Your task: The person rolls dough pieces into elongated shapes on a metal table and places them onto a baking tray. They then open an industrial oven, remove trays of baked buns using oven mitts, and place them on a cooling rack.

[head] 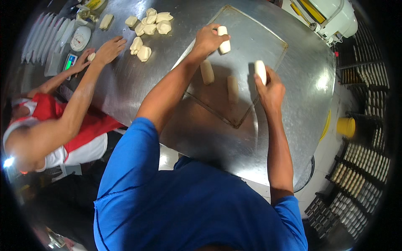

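Observation:
A short roll of pale dough [224, 40] is in my left hand [209, 39], held over the far half of a rectangular metal baking tray [214, 110]. My right hand [272, 89] grips another dough roll [260, 71] near the tray's right edge. Two more rolls rest on the tray between my forearms: one dough roll [207, 72] sits close to my left forearm, and a second dough roll [232, 89] lies to its right. The tray is on a steel table [292, 125].
Several dough pieces [150, 29] lie at the far left. A co-worker's hand [110, 49] reaches across the table beside a digital scale [69, 62] and a dial scale [80, 38]. A white machine [339, 15] stands far right, racks of dough rolls [366, 160] and a yellow bucket [345, 126] at right.

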